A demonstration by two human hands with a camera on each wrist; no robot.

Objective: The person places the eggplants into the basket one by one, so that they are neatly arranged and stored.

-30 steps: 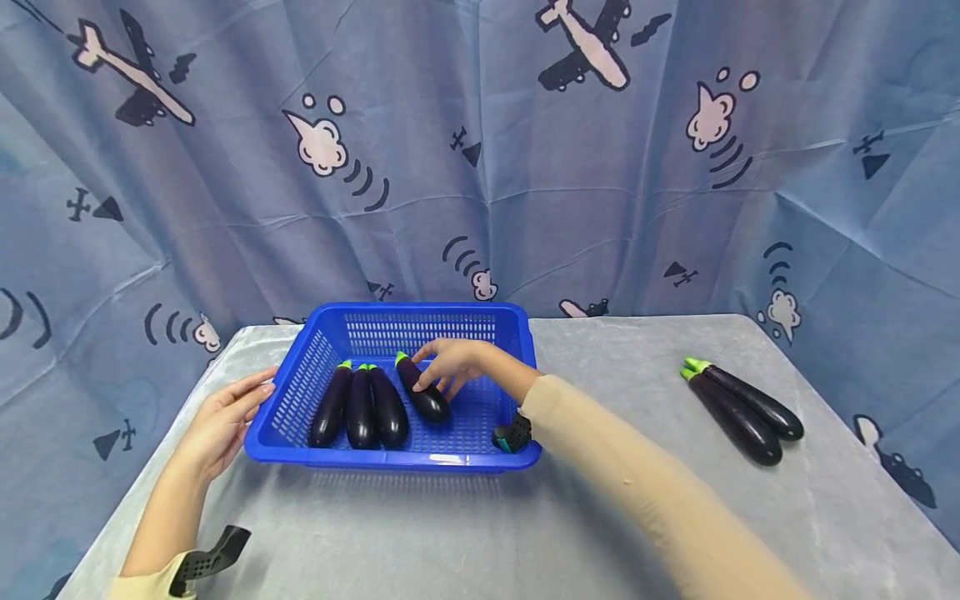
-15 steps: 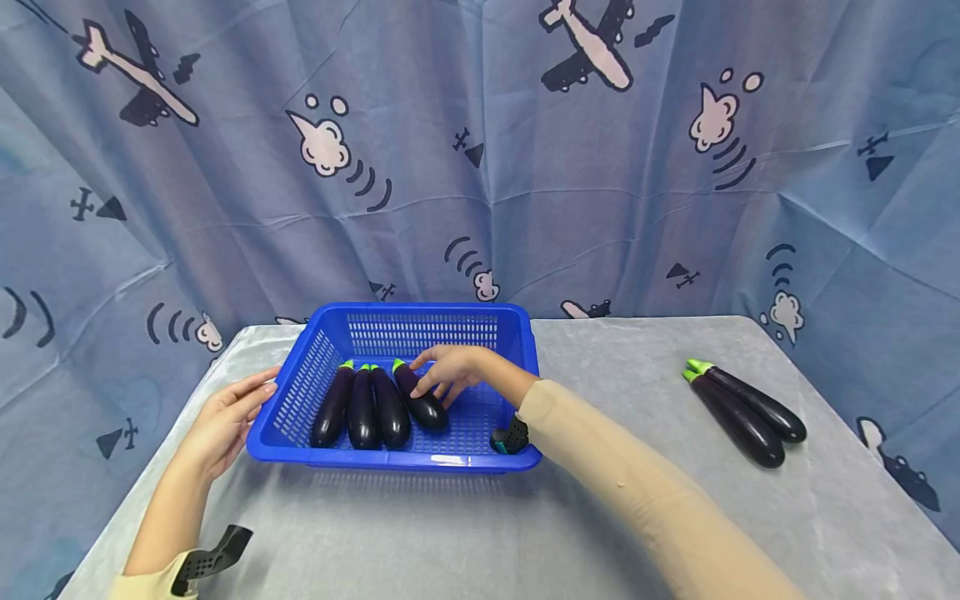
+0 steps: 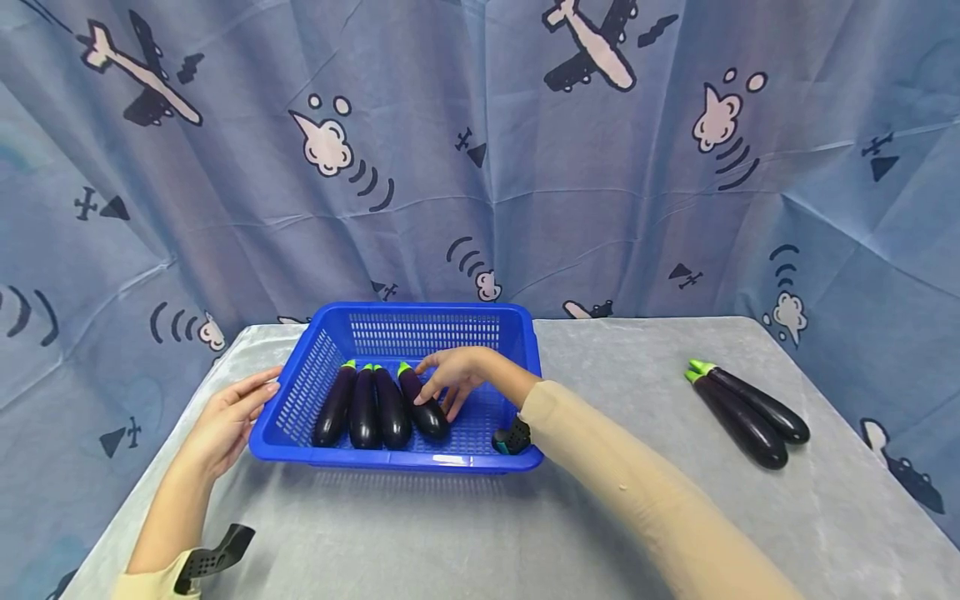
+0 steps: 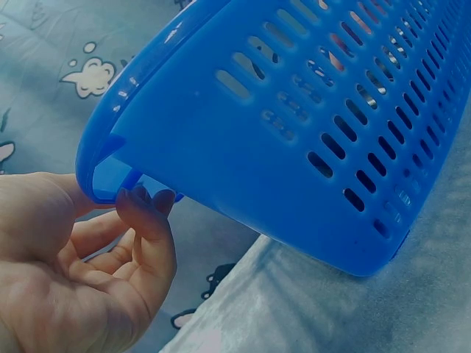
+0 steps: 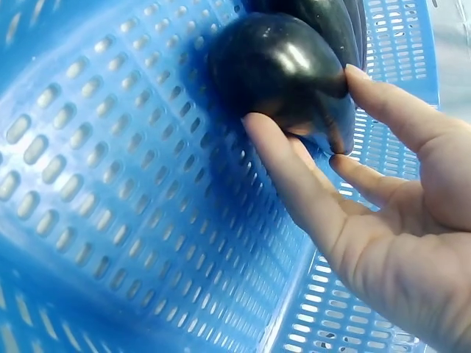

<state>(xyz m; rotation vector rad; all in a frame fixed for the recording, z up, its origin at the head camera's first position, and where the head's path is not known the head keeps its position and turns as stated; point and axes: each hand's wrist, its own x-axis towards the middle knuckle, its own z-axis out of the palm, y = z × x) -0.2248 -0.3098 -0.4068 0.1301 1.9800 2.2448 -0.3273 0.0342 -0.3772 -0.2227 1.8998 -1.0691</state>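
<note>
A blue plastic basket (image 3: 405, 458) with slotted walls stands on the table. My left hand (image 3: 217, 425) holds its left rim; in the left wrist view the fingertips (image 4: 147, 209) curl up under the rim edge. Inside the basket, three dark purple eggplants (image 3: 363, 417) with green stem ends lie side by side at the left. My right hand (image 3: 456, 372) reaches in and grips a fourth-placed eggplant (image 3: 432, 422) to their right, lying on the basket floor. From the right wrist, thumb and fingers are seen on either side of the glossy eggplant (image 5: 272, 59).
Two more eggplants (image 3: 738, 417) lie together on the grey-white tablecloth (image 3: 615, 400) at the right. Behind the table hangs a blue curtain (image 3: 420, 150) printed with airplanes. The right part of the basket floor shows bare mesh.
My right hand has lowered the eggplant onto the basket floor, closer to the three others. The left hand has stayed at the rim.
</note>
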